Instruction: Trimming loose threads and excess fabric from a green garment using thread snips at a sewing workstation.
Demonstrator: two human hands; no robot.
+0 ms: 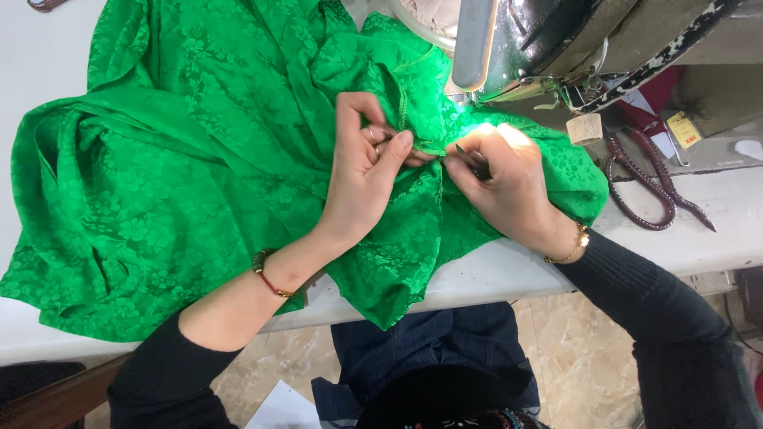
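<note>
A large green patterned fabric lies bunched over a white table, one fold hanging off the front edge. My left hand pinches a seam of the fabric between thumb and fingers. Close beside it, my right hand grips the same fabric edge and holds a small dark pointed tool, which I cannot identify. Both hands meet just in front of the sewing machine, under its bright lamp.
Dark red-handled scissors lie on the table to the right of the machine. A small wooden spool sits by the machine base. Tiled floor and a white sheet show below the table edge.
</note>
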